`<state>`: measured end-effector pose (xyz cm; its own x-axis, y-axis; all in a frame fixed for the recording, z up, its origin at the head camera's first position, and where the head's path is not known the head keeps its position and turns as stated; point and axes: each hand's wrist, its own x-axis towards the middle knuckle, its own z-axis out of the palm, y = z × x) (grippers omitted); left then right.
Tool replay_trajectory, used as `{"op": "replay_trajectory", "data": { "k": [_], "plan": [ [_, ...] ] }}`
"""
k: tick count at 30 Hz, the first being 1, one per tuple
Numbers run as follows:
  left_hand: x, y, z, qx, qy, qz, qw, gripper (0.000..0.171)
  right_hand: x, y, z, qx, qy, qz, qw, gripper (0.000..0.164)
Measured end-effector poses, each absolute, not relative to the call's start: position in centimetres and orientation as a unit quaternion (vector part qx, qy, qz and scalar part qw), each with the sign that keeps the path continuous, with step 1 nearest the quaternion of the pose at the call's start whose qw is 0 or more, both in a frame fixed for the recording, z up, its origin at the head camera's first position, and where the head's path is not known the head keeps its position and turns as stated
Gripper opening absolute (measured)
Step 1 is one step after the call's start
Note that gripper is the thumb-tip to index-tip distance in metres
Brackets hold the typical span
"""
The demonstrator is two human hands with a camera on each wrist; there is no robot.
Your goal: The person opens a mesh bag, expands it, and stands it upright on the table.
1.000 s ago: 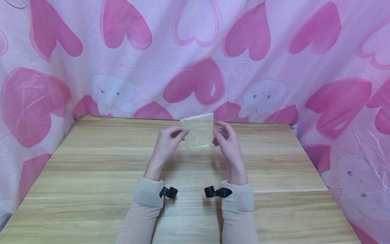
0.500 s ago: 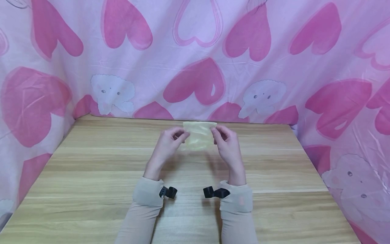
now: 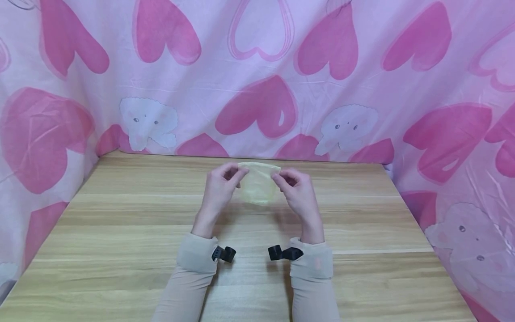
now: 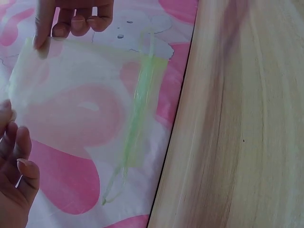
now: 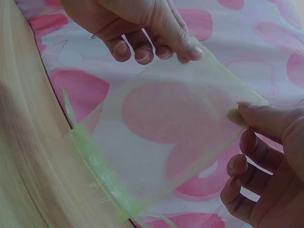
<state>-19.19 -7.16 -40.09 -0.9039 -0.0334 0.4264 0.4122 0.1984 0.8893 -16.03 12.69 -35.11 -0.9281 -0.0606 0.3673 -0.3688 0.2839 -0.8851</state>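
A sheer, pale yellow-green drawstring pouch [image 3: 259, 185] hangs flat between my hands over the far part of the table. My left hand [image 3: 220, 184] pinches its upper left corner between thumb and finger. At the upper right corner, my right hand [image 3: 298, 190] has the same thumb-and-finger pinch. Both wrist views show the pouch's greener gathered band [image 4: 138, 102] at the end away from my fingers, with thin cord loops [image 4: 111, 190] sticking out at its sides. In the right wrist view the pouch [image 5: 166, 123] looks thin and see-through, with the curtain's hearts showing through it.
A wood-grain table [image 3: 132, 250] lies below. A pink curtain [image 3: 257, 67] printed with hearts and white animals stands along its back and sides. Black wrist straps with camera mounts [image 3: 229, 254] sit on both cuffs.
My right hand first touched the pouch's right edge with looser fingers, then pinched its corner. The pouch has levelled out and sunk slightly, its top edge now between both hands.
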Motion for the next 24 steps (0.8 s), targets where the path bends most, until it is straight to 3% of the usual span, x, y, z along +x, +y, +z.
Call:
{"op": "replay_trajectory", "data": {
  "k": [13, 19, 24],
  "plan": [
    [-17.6, -6.5, -37.2, -0.153, -0.75, -0.608, 0.21, 0.009, -16.0, 12.6, -35.3, 0.142, -0.796, 0.575, 0.122, 0.013],
    [-18.5, -6.3, -38.6, -0.103, -0.701, -0.686, 0.169, 0.022, -16.0, 12.4, -35.3, 0.146, -0.792, 0.575, 0.146, 0.008],
    [-19.0, -5.8, -39.7, -0.072, -0.683, -0.716, 0.128, 0.022, -16.0, 12.1, -35.4, 0.177, -0.784, 0.567, 0.181, 0.005]
  ]
}}
